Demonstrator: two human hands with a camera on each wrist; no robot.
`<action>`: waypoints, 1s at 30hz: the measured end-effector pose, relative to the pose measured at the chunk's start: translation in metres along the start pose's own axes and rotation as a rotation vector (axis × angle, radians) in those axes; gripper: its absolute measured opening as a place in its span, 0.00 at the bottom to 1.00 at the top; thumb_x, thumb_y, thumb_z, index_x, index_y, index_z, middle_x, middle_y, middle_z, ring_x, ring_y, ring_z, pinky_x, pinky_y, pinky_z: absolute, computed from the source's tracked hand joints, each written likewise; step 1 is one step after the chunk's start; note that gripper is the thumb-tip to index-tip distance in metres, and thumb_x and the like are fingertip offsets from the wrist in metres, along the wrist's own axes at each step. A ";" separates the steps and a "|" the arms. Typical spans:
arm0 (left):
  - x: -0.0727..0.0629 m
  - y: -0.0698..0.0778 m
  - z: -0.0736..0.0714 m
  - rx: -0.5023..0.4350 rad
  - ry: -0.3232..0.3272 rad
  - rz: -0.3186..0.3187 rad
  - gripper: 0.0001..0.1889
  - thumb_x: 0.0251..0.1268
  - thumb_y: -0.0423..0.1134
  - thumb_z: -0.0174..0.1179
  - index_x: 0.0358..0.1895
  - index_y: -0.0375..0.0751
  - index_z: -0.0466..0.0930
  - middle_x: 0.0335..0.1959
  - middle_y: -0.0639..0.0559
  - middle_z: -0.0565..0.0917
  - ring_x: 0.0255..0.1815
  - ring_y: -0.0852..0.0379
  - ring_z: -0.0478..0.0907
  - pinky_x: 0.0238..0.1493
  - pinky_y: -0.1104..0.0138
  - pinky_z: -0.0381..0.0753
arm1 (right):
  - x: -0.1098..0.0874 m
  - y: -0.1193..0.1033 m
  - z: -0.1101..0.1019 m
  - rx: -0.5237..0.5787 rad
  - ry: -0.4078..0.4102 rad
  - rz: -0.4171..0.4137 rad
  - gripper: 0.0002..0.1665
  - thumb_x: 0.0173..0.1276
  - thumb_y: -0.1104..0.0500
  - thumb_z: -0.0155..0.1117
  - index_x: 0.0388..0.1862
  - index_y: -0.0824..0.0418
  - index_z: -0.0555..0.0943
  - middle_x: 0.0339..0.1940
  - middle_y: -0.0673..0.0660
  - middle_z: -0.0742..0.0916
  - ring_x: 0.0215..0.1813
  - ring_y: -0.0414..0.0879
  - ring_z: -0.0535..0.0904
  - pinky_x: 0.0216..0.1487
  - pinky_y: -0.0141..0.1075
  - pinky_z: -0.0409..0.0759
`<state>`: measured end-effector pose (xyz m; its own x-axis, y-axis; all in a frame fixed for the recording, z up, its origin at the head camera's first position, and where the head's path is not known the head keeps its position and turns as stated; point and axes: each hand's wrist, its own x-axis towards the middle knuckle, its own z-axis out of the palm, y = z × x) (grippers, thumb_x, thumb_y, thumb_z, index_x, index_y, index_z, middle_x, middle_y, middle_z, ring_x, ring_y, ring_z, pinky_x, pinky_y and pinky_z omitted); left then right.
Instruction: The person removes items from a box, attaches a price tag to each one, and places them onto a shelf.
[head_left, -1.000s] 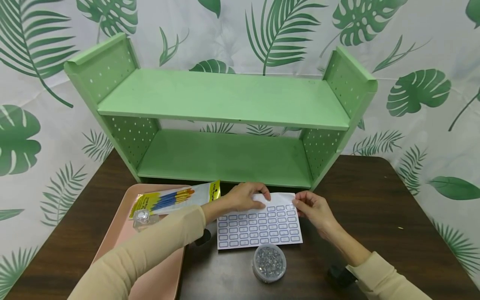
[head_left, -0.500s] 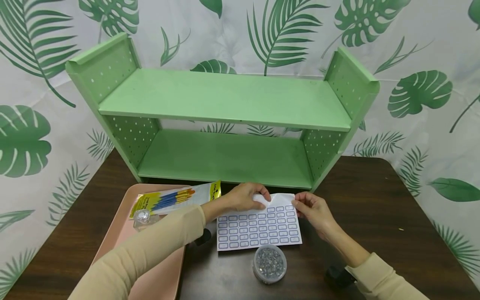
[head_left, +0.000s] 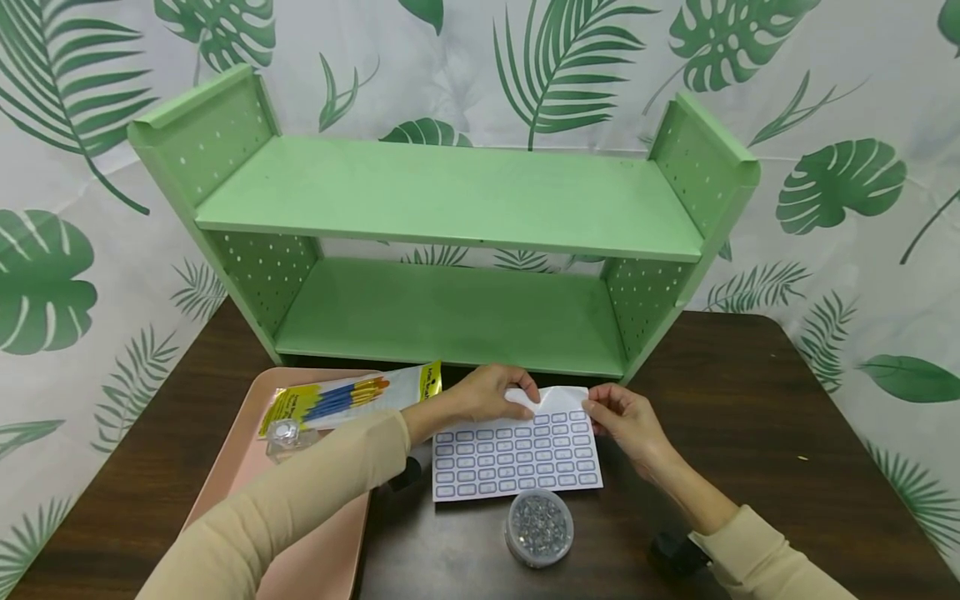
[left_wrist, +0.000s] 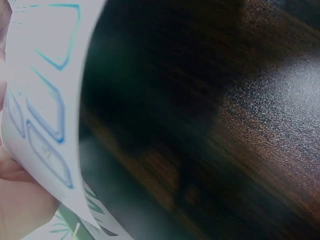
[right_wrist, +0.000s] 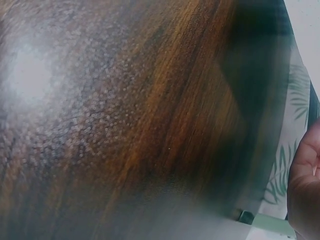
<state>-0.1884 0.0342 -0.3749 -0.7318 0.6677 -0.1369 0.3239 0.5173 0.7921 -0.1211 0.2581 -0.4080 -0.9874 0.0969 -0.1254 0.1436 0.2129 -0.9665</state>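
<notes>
A white sheet of labels (head_left: 517, 458), printed with rows of small blue-bordered rectangles, is held between both hands in the head view. My left hand (head_left: 489, 395) grips its upper edge, thumb in front, and the paper bends there. At the upper right corner my right hand (head_left: 628, 418) pinches the sheet between thumb and fingers. Close up in the left wrist view, the label sheet (left_wrist: 45, 100) curves beside part of the left hand (left_wrist: 22, 202). Only the edge of the right hand (right_wrist: 305, 185) shows in the right wrist view.
A round clear tub of silvery bits (head_left: 538, 527) stands just below the sheet. On the left, a pink tray (head_left: 322, 542) bears a packet of paintbrushes (head_left: 345, 400) and a small clear container (head_left: 287, 440). Behind stands a green two-tier shelf (head_left: 450, 308) on the dark wooden table (head_left: 750, 433).
Almost nothing differs. Both hands keep their hold on the label sheet, and its lower edge has shifted very slightly.
</notes>
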 end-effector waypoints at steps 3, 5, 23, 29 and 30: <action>0.000 -0.001 0.000 -0.007 0.003 0.012 0.08 0.55 0.37 0.68 0.36 0.47 0.80 0.44 0.54 0.82 0.41 0.61 0.70 0.50 0.66 0.69 | 0.000 -0.001 0.000 -0.002 0.000 0.005 0.11 0.67 0.66 0.57 0.43 0.74 0.72 0.28 0.48 0.78 0.29 0.36 0.74 0.32 0.29 0.78; 0.000 -0.003 0.000 -0.009 0.006 0.023 0.08 0.54 0.38 0.68 0.36 0.47 0.80 0.44 0.54 0.82 0.43 0.61 0.70 0.52 0.65 0.70 | 0.000 -0.001 0.001 -0.006 -0.002 0.007 0.11 0.68 0.66 0.57 0.44 0.74 0.72 0.28 0.49 0.78 0.30 0.36 0.74 0.32 0.29 0.78; -0.002 -0.007 -0.002 -0.022 -0.034 0.049 0.04 0.55 0.36 0.67 0.33 0.49 0.84 0.38 0.60 0.85 0.54 0.58 0.76 0.64 0.59 0.66 | 0.000 -0.001 0.001 -0.028 -0.001 0.017 0.12 0.68 0.64 0.57 0.44 0.73 0.73 0.28 0.48 0.78 0.30 0.37 0.75 0.33 0.29 0.78; -0.003 -0.006 -0.001 0.037 -0.013 0.039 0.05 0.54 0.37 0.68 0.34 0.49 0.86 0.38 0.59 0.86 0.55 0.57 0.77 0.63 0.60 0.68 | 0.000 -0.001 0.002 -0.041 0.008 0.016 0.12 0.68 0.64 0.57 0.44 0.73 0.73 0.27 0.48 0.79 0.30 0.36 0.75 0.32 0.29 0.78; -0.003 -0.006 -0.001 0.041 -0.008 0.033 0.05 0.53 0.37 0.68 0.34 0.49 0.86 0.38 0.59 0.86 0.55 0.57 0.77 0.63 0.60 0.68 | 0.000 -0.001 0.002 -0.042 0.010 0.016 0.12 0.68 0.64 0.57 0.44 0.73 0.73 0.27 0.48 0.79 0.30 0.36 0.75 0.32 0.29 0.78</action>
<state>-0.1884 0.0284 -0.3785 -0.7155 0.6888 -0.1166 0.3719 0.5168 0.7711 -0.1217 0.2556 -0.4075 -0.9843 0.1100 -0.1381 0.1620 0.2516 -0.9542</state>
